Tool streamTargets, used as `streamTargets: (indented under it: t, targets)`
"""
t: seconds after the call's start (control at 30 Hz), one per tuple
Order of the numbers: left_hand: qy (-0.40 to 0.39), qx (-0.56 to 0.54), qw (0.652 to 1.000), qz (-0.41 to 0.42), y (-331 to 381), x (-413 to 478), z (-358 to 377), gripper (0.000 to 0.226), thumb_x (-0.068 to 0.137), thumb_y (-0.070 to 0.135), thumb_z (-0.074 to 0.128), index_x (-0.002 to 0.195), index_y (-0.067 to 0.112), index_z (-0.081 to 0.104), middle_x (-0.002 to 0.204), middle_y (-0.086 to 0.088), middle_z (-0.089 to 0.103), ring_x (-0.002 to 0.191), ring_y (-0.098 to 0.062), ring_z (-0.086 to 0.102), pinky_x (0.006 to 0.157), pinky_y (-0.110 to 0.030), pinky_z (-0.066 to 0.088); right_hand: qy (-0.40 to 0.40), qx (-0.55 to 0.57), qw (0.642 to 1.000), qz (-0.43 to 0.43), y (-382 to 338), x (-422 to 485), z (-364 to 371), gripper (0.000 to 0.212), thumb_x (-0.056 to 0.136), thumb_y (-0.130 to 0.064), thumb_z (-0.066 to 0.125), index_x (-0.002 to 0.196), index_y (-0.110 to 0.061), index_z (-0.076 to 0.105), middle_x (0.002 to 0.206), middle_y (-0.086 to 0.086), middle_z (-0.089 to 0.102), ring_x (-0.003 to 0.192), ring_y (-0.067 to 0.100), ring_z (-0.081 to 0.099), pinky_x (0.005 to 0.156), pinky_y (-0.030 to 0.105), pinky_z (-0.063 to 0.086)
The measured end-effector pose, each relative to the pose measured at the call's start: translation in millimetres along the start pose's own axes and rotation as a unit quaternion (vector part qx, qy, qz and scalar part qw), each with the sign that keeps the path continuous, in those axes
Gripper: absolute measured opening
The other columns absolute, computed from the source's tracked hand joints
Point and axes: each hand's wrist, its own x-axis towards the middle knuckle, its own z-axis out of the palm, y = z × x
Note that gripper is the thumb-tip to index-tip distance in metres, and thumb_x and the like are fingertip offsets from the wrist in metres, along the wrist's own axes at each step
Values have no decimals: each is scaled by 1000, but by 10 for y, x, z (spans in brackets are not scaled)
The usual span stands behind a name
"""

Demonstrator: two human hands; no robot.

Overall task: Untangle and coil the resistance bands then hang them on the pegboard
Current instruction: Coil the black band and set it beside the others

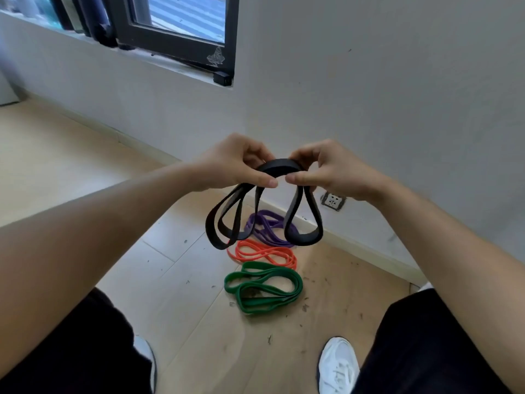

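A black resistance band (224,223) is folded into several loops that hang down in front of me. My left hand (235,163) pinches the top of the fold on the left side, and my right hand (326,169) pinches it on the right, thumbs almost touching. On the floor below lie a purple band (267,226), an orange band (264,254) and a green band (264,288), each coiled and side by side. No pegboard is in view.
A white wall with a power socket (332,201) stands close ahead, and a dark-framed window (181,38) is at upper left. The wooden floor (181,280) carries scattered debris. My white shoes (338,365) and black trousers fill the bottom.
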Motion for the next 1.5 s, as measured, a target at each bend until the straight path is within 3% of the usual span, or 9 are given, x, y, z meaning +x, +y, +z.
streamTargets:
  t: [0.1,0.3,0.43,0.63,0.87,1.0,1.07,1.33,1.5]
  targets:
    - [-31,20,999,4,-77,-5,-10,34,80,14,84,111,11,72,96,-4,80,90,-18,77,89,-33,61,-22,4,1000,9,22,-14,6,18,92,-18,74,107,-9,72,88,11,71,74,12,68,64,23,55]
    - [-88,138,985,53,-101,-2,-32,39,85,4,78,121,20,71,98,14,75,87,5,70,79,-12,53,-77,-26,996,33,91,-24,12,13,93,-12,71,102,-3,69,88,21,69,67,18,67,59,27,57]
    - [-54,198,976,64,-128,27,-48,38,83,8,76,117,25,73,93,11,75,85,-4,71,87,-32,60,-86,-44,994,44,113,-4,41,13,94,-11,69,103,-1,67,92,27,67,67,29,69,57,31,59]
    - [-63,147,986,56,-219,49,-82,26,88,22,78,113,30,73,93,9,74,84,-8,70,79,-28,57,-59,32,996,63,107,-1,44,13,94,-11,70,107,-8,67,90,17,68,83,31,72,59,27,58]
    - [-66,94,992,51,-298,60,-25,29,91,26,75,120,28,72,96,15,75,88,-6,70,79,-22,54,-47,85,994,53,146,-24,49,15,96,-10,67,111,-9,66,89,15,65,79,23,67,64,34,60]
    - [-30,28,998,43,-307,34,90,34,81,38,80,113,27,74,105,10,74,104,-4,68,95,-37,57,-22,128,990,49,140,-35,38,17,96,-10,67,112,-4,67,95,23,69,87,29,71,64,34,61]
    - [-20,-16,999,38,-271,29,130,39,75,41,81,110,23,75,103,5,76,103,-9,71,96,-41,57,-12,134,990,51,136,-58,30,16,96,-10,67,110,-5,68,95,20,71,89,27,72,64,34,60]
    - [20,-14,998,51,-242,18,217,19,85,28,81,98,15,77,87,-13,74,86,-34,69,85,-48,56,-7,47,998,52,106,-129,139,16,91,-16,74,104,-10,69,88,18,73,80,34,73,62,44,63]
    - [-10,19,999,50,-266,45,190,18,85,25,82,100,16,77,85,-9,75,79,-22,70,78,-37,55,-8,-38,999,30,44,-123,154,18,90,-19,76,105,-12,69,82,10,72,62,24,71,60,46,62]
